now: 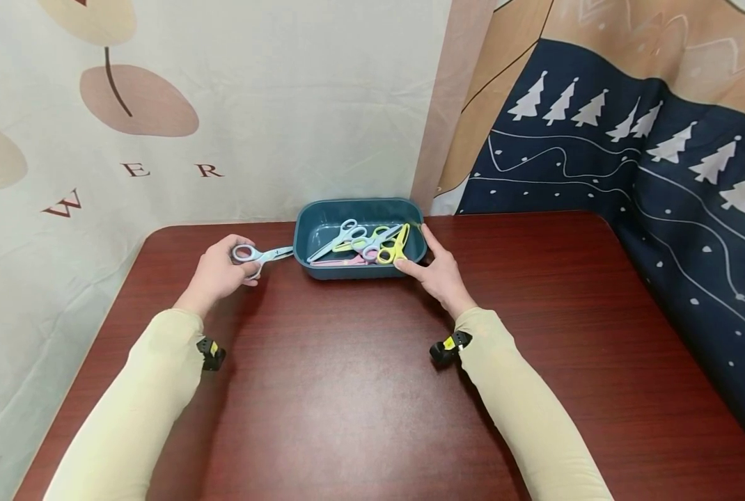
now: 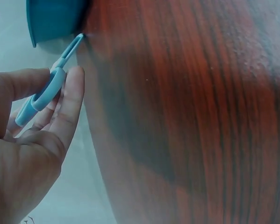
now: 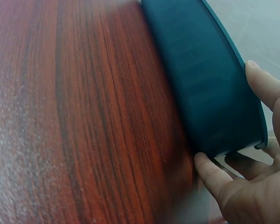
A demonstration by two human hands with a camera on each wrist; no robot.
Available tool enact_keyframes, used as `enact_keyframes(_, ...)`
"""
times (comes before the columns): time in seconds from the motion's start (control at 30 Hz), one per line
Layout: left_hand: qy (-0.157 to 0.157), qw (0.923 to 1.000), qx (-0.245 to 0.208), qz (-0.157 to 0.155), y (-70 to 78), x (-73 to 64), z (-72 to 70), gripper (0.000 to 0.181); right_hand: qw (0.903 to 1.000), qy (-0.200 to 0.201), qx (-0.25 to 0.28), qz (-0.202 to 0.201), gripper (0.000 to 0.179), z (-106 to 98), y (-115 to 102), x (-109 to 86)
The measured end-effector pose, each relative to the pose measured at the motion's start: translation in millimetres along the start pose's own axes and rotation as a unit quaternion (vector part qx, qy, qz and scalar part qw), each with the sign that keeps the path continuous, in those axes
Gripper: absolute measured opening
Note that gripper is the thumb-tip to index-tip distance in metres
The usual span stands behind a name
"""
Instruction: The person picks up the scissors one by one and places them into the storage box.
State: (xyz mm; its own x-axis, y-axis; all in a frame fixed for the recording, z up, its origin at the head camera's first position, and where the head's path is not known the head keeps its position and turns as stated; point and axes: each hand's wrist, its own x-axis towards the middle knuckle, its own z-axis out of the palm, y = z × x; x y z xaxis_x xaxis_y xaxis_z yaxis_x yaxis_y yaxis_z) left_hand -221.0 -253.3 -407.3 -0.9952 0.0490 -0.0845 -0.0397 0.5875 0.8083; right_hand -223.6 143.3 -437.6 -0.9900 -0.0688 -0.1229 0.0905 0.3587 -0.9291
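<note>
Light blue scissors [image 1: 263,257] are pinched at their handles between the thumb and fingers of my left hand [image 1: 218,273]. Their blades point right, the tips close to the left end of a dark teal plastic bin [image 1: 360,273]. In the left wrist view the scissors [image 2: 48,88] appear nearly edge-on above the table. My right hand [image 1: 438,273] grips the bin's right end, thumb at the front rim and fingers along the side. The right wrist view shows the thumb at the rim of the bin [image 3: 200,79] and another finger low on its end. Inside lie several scissors: yellow [image 1: 400,245], pale blue [image 1: 331,245] and pink [image 1: 341,262].
The bin stands at the back edge of a reddish-brown wooden table [image 1: 341,390]. Behind it hangs a pale printed cloth [image 1: 297,104], with a navy cloth with white trees [image 1: 573,153] to the right.
</note>
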Motion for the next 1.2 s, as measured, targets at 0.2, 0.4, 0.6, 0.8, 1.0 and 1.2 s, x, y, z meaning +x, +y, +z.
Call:
enact_keyframes(0.2,0.010,0.9993,-0.037,0.004,2.1,0.4,-2.1,0.044,1.0000,0.000,-0.001,0.000,0.098,-0.5,-0.3,-0.3)
enact_keyframes(0.4,0.014,0.9974,-0.070,0.004,1.5,2.5,-4.9,0.047,1.0000,0.002,-0.004,0.000,0.098,0.0,-0.8,-0.8)
enact_keyframes(0.6,0.026,0.9956,-0.090,0.002,3.6,1.9,-10.0,0.049,1.0000,0.003,-0.003,0.003,0.097,0.1,-2.4,-1.6)
enact_keyframes(0.8,0.046,0.9942,-0.098,0.006,9.5,-0.8,-14.3,0.050,1.0000,0.002,-0.005,0.008,0.097,-0.2,-2.3,-1.2)
enact_keyframes(1.0,0.063,0.9928,-0.101,0.011,10.7,0.8,-16.8,0.050,0.9999,0.002,-0.006,0.008,0.097,-0.4,-2.3,-1.1)
enact_keyframes(1.2,0.072,0.9919,-0.103,0.016,15.2,1.5,-19.6,0.051,1.0000,0.002,-0.004,0.009,0.097,-0.3,-2.2,-0.9)
